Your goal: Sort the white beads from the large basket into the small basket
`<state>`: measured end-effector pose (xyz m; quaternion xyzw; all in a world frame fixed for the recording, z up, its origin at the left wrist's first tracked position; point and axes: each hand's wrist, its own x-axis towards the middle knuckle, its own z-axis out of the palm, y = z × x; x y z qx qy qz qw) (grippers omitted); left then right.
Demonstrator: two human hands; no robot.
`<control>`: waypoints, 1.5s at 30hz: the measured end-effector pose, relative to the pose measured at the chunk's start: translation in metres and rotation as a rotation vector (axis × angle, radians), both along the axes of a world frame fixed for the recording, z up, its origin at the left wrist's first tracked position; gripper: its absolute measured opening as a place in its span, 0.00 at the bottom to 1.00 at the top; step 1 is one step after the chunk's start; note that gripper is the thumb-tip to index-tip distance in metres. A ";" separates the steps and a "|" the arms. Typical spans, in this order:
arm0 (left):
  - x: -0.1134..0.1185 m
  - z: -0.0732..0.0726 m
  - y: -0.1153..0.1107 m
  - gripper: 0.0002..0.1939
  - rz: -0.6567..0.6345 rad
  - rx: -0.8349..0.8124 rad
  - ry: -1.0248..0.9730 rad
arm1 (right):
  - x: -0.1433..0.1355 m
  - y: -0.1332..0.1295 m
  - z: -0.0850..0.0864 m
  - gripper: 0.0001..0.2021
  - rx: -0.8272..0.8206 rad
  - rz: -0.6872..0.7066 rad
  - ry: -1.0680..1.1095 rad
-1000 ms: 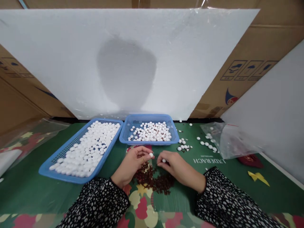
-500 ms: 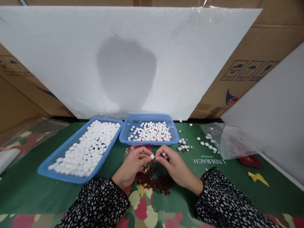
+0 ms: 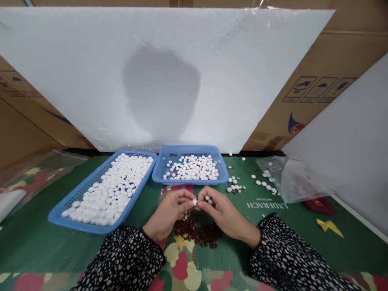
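My left hand [image 3: 166, 212] pinching white ball [image 3: 195, 201]; right hand [image 3: 222, 212] fingertips on same ball, rest of right grip curled round more balls [image 3: 207, 198]. Pinched ball between dark red crumbs [image 3: 209, 234] and middle blue basket [image 3: 190, 182].

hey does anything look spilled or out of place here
Yes: small white balls lie scattered on the green covering, to the right of the right-hand blue basket. That basket holds others like them, so the loose ones look spilled. The LÄDERACH lettering also appears upside down in this view.
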<state>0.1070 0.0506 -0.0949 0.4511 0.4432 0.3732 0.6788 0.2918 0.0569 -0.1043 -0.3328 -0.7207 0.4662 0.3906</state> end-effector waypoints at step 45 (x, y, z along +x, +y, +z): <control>-0.010 0.003 0.009 0.12 0.019 0.303 0.404 | 0.004 -0.015 -0.014 0.12 0.282 0.058 -0.692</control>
